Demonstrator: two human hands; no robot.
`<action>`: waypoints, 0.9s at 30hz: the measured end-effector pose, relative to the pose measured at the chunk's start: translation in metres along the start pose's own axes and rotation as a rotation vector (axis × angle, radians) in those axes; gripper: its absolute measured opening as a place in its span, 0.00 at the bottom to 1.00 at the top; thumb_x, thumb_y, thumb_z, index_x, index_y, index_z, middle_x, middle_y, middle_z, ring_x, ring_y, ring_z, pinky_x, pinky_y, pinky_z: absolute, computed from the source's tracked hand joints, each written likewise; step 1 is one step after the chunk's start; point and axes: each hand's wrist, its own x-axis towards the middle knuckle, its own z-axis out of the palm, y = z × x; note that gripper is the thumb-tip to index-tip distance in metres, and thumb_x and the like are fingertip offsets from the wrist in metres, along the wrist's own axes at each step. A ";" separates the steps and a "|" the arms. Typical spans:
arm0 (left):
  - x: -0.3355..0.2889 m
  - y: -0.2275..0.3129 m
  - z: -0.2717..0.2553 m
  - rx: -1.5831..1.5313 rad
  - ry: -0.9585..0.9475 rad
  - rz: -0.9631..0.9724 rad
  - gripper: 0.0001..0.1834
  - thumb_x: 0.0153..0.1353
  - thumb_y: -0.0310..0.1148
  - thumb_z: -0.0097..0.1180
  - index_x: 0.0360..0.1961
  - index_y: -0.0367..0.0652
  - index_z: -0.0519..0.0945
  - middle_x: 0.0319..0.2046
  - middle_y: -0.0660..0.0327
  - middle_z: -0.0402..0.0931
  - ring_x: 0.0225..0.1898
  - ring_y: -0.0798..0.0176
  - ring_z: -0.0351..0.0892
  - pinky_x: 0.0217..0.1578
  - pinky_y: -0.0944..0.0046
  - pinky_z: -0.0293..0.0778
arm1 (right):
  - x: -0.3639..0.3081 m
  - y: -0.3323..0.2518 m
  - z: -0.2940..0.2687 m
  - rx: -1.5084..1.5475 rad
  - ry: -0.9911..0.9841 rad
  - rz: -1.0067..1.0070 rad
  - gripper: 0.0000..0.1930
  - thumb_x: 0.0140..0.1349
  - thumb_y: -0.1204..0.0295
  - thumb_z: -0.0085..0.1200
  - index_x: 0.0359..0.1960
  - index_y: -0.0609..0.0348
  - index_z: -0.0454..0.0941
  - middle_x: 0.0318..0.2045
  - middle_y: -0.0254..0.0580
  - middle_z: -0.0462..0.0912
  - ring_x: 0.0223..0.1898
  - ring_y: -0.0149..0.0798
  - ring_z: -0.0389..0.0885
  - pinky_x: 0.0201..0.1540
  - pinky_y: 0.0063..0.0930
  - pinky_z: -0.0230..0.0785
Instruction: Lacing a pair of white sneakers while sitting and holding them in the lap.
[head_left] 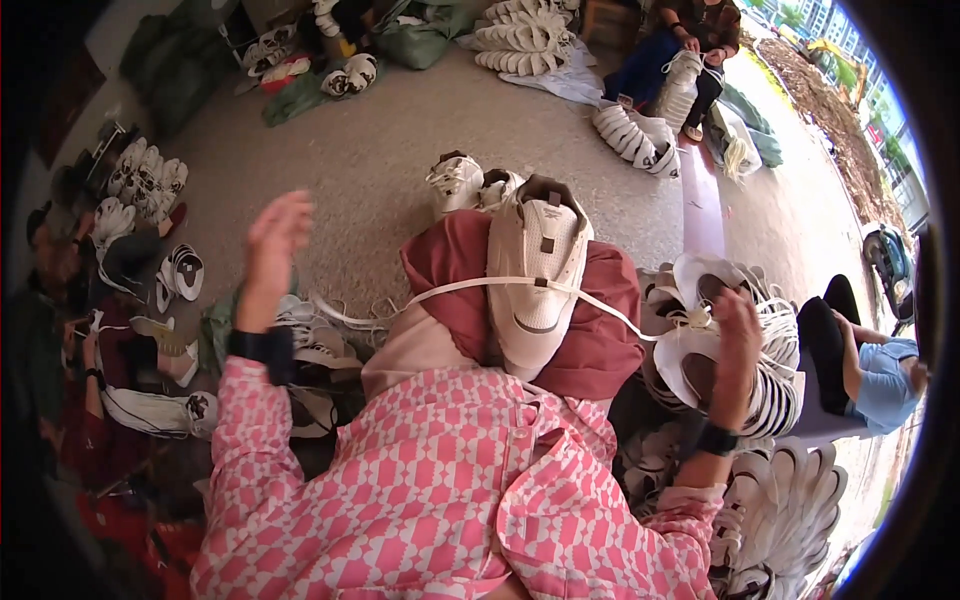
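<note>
A cream and grey sneaker (540, 240) stands between my knees, toe toward me. A pale shoelace (450, 288) passes through it low on the front and runs out to both sides. My left hand (280, 232) is raised at the left, fingers stretched and blurred by motion, above the loose left lace end. My right hand (737, 325) is up at the right, its fingers bent and apart, near the right stretch of lace and in front of stacked white shoes (695, 282). Where that lace ends is hard to make out.
Two more sneakers (457, 180) stand just beyond my knees. More shoes (785, 510) are piled at my lower right, with others (318, 330) at my left. A co-worker (690, 50) handles shoes at the far right; another person in blue (885, 375) sits at the right. Green sacks (425, 40) lie at the back.
</note>
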 end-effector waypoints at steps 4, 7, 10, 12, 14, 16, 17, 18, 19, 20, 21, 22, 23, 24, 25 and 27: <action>-0.017 0.016 0.137 0.126 -0.495 0.170 0.09 0.64 0.25 0.56 0.44 0.36 0.82 0.39 0.60 0.82 0.40 0.68 0.80 0.44 0.68 0.77 | -0.022 -0.034 0.105 0.352 -0.321 0.207 0.07 0.64 0.75 0.54 0.42 0.64 0.79 0.31 0.37 0.83 0.27 0.26 0.78 0.28 0.17 0.69; -0.023 0.016 0.204 0.364 -0.669 0.631 0.08 0.58 0.23 0.59 0.39 0.38 0.81 0.36 0.57 0.80 0.39 0.62 0.80 0.41 0.65 0.74 | -0.046 -0.041 0.157 0.037 -0.481 0.028 0.07 0.62 0.76 0.54 0.41 0.63 0.79 0.25 0.35 0.82 0.25 0.24 0.76 0.28 0.22 0.70; -0.019 -0.013 0.239 0.374 -0.740 0.709 0.05 0.56 0.23 0.60 0.35 0.38 0.81 0.34 0.57 0.76 0.38 0.56 0.78 0.40 0.63 0.73 | -0.059 -0.056 0.173 -0.194 -0.540 -0.187 0.07 0.63 0.72 0.53 0.37 0.64 0.76 0.28 0.54 0.81 0.30 0.51 0.82 0.33 0.37 0.72; -0.019 -0.020 0.245 0.351 -0.750 0.696 0.04 0.53 0.24 0.61 0.31 0.39 0.81 0.32 0.58 0.72 0.38 0.55 0.74 0.41 0.60 0.71 | -0.063 -0.059 0.169 -0.209 -0.568 -0.176 0.07 0.64 0.71 0.52 0.36 0.64 0.75 0.28 0.56 0.80 0.31 0.55 0.80 0.33 0.40 0.71; -0.023 -0.023 0.246 0.380 -0.742 0.735 0.04 0.52 0.26 0.62 0.30 0.42 0.81 0.31 0.60 0.71 0.38 0.56 0.72 0.42 0.60 0.69 | -0.065 -0.061 0.165 -0.222 -0.595 -0.167 0.08 0.64 0.70 0.52 0.35 0.64 0.75 0.28 0.58 0.79 0.32 0.60 0.79 0.34 0.43 0.70; -0.027 -0.025 0.248 0.411 -0.738 0.737 0.04 0.51 0.27 0.62 0.29 0.43 0.81 0.31 0.61 0.70 0.38 0.56 0.71 0.43 0.59 0.68 | -0.066 -0.062 0.163 -0.227 -0.644 -0.182 0.08 0.64 0.70 0.51 0.34 0.64 0.75 0.28 0.57 0.79 0.32 0.59 0.79 0.33 0.44 0.70; -0.027 -0.026 0.249 0.439 -0.728 0.745 0.03 0.51 0.29 0.62 0.28 0.45 0.82 0.31 0.61 0.70 0.39 0.57 0.70 0.44 0.59 0.67 | -0.065 -0.063 0.162 -0.224 -0.638 -0.181 0.08 0.64 0.70 0.51 0.34 0.64 0.75 0.28 0.57 0.79 0.32 0.59 0.79 0.33 0.44 0.70; -0.029 -0.026 0.250 0.442 -0.733 0.749 0.03 0.51 0.29 0.62 0.28 0.45 0.82 0.31 0.61 0.70 0.39 0.57 0.70 0.44 0.59 0.67 | -0.064 -0.063 0.161 -0.200 -0.664 -0.137 0.09 0.64 0.70 0.50 0.34 0.65 0.75 0.28 0.57 0.79 0.32 0.58 0.79 0.34 0.42 0.70; -0.030 -0.027 0.251 0.470 -0.724 0.743 0.03 0.51 0.30 0.62 0.28 0.45 0.82 0.31 0.62 0.70 0.39 0.57 0.69 0.44 0.59 0.66 | -0.064 -0.064 0.160 -0.175 -0.690 -0.093 0.09 0.64 0.71 0.50 0.34 0.66 0.75 0.29 0.56 0.79 0.32 0.56 0.80 0.34 0.41 0.70; -0.032 -0.026 0.252 0.498 -0.714 0.738 0.03 0.51 0.30 0.62 0.28 0.46 0.82 0.31 0.63 0.70 0.39 0.57 0.69 0.45 0.59 0.65 | -0.064 -0.062 0.160 -0.172 -0.683 -0.096 0.09 0.64 0.71 0.50 0.34 0.66 0.75 0.29 0.56 0.79 0.32 0.56 0.80 0.34 0.41 0.70; -0.032 -0.025 0.253 0.500 -0.717 0.744 0.03 0.51 0.30 0.62 0.28 0.46 0.82 0.31 0.63 0.70 0.39 0.57 0.69 0.45 0.59 0.65 | -0.064 -0.059 0.161 -0.113 -0.681 -0.066 0.09 0.64 0.71 0.50 0.34 0.67 0.76 0.28 0.55 0.80 0.32 0.53 0.80 0.34 0.39 0.70; -0.033 -0.025 0.254 0.520 -0.727 0.725 0.03 0.50 0.31 0.61 0.28 0.46 0.82 0.30 0.63 0.70 0.40 0.57 0.69 0.45 0.58 0.65 | -0.064 -0.058 0.161 -0.055 -0.679 -0.038 0.10 0.64 0.71 0.49 0.35 0.67 0.77 0.28 0.55 0.80 0.32 0.51 0.80 0.35 0.37 0.70; -0.034 -0.025 0.253 0.540 -0.734 0.702 0.03 0.50 0.31 0.61 0.27 0.46 0.82 0.30 0.63 0.70 0.40 0.57 0.69 0.45 0.58 0.65 | -0.065 -0.058 0.161 -0.052 -0.677 -0.040 0.10 0.64 0.71 0.49 0.35 0.67 0.77 0.28 0.55 0.80 0.32 0.51 0.80 0.35 0.37 0.70; -0.034 -0.025 0.253 0.542 -0.733 0.704 0.03 0.50 0.31 0.61 0.27 0.46 0.82 0.30 0.63 0.70 0.40 0.57 0.69 0.45 0.58 0.65 | -0.067 -0.058 0.162 -0.036 -0.661 0.020 0.10 0.63 0.71 0.49 0.36 0.68 0.77 0.28 0.54 0.80 0.31 0.48 0.80 0.35 0.35 0.70; -0.033 -0.026 0.253 0.529 -0.736 0.696 0.03 0.50 0.32 0.61 0.27 0.46 0.82 0.30 0.63 0.70 0.40 0.57 0.69 0.46 0.58 0.65 | -0.069 -0.058 0.162 -0.020 -0.644 0.080 0.10 0.63 0.71 0.50 0.37 0.68 0.78 0.28 0.54 0.80 0.31 0.46 0.80 0.35 0.34 0.70; -0.033 -0.026 0.254 0.514 -0.741 0.687 0.03 0.50 0.32 0.61 0.27 0.46 0.82 0.30 0.63 0.70 0.40 0.57 0.69 0.46 0.58 0.65 | -0.072 -0.048 0.166 0.021 -0.639 0.090 0.10 0.63 0.71 0.50 0.37 0.68 0.78 0.28 0.53 0.80 0.31 0.45 0.80 0.35 0.34 0.70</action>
